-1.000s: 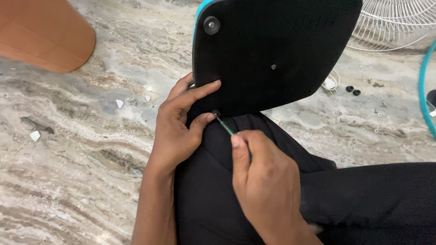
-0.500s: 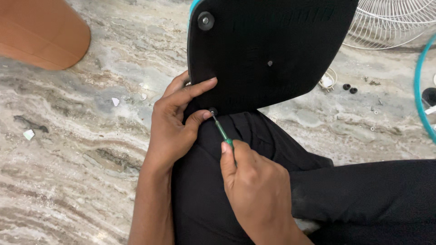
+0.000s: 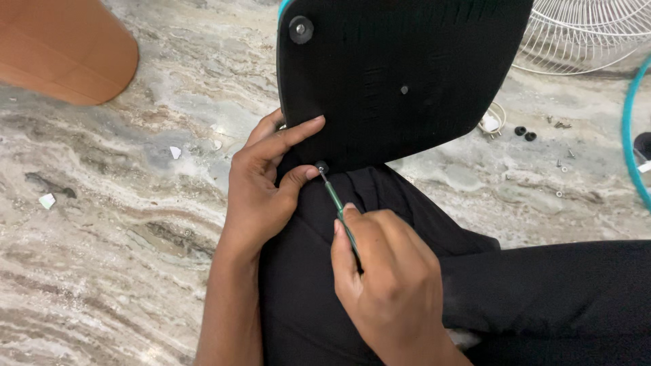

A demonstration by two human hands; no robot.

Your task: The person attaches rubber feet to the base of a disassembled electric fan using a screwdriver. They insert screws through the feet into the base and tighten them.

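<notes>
Marble floor (image 3: 135, 203) across the whole frame. Black fan base (image 3: 400, 74) upper centre, tilted up against black-trousered legs (image 3: 529, 298) at lower right. White wire fan guard (image 3: 590, 34) upper right, orange shape (image 3: 61, 47) upper left. Left hand (image 3: 261, 186) centre frame, grip clamped on the base's lower edge, thumb beside a round rubber foot (image 3: 322, 167). Right hand (image 3: 386, 285) below, grip clenched around a green screwdriver (image 3: 337, 203), tip at that foot. Loose screws (image 3: 559, 163) scattered at right.
</notes>
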